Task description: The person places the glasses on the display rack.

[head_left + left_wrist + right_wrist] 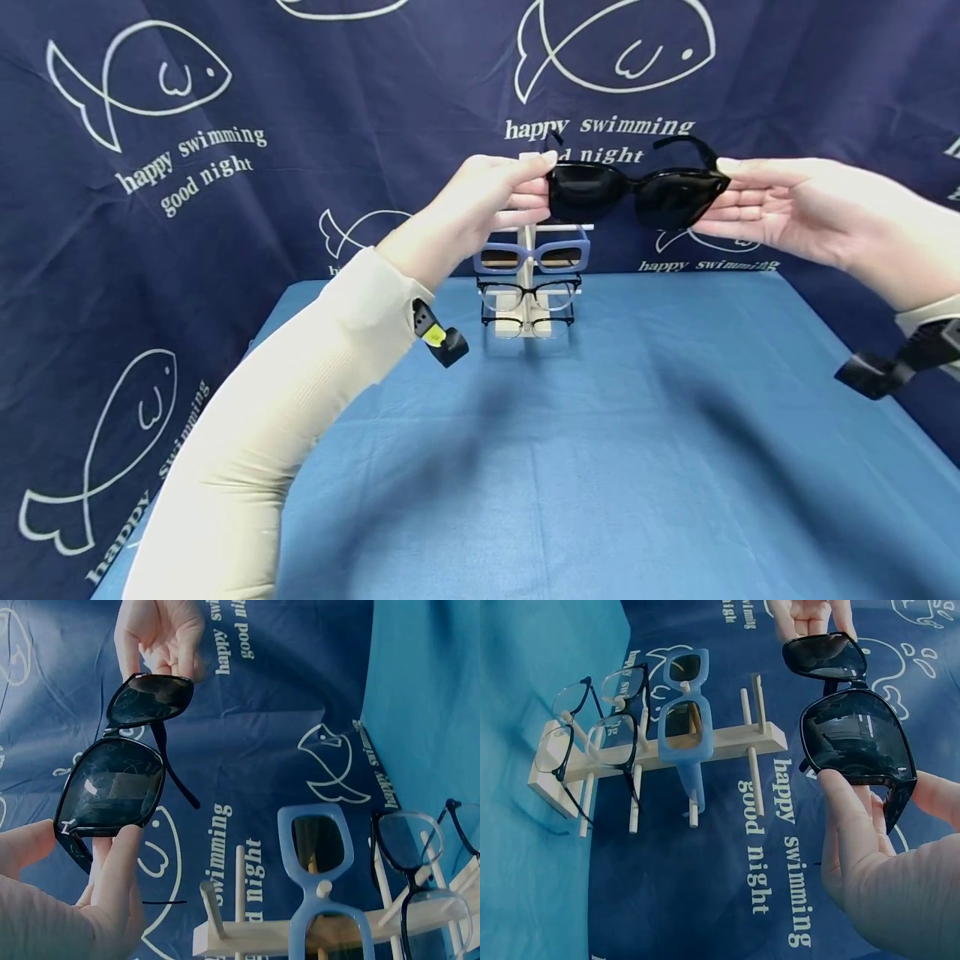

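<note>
A pair of black sunglasses (592, 193) is held up in the air between both hands, dark lenses toward the head camera and temples unfolded. My left hand (487, 196) pinches the frame's left end between thumb and fingers. At the other end, my right hand (795, 207) grips the corner by the hinge, thumb on top. Behind and below them stands a wooden glasses rack (731, 745), its topmost pegs bare in the right wrist view. Blue-framed sunglasses (686, 755) hang on it, with two clear-lensed pairs of dark-rimmed glasses (528, 292) lower down.
The rack stands toward the back of a table covered in blue cloth (540, 467). Behind it hangs a dark blue curtain (420, 100) printed with white fish and lettering. Small black cameras (447, 346) are strapped to both wrists.
</note>
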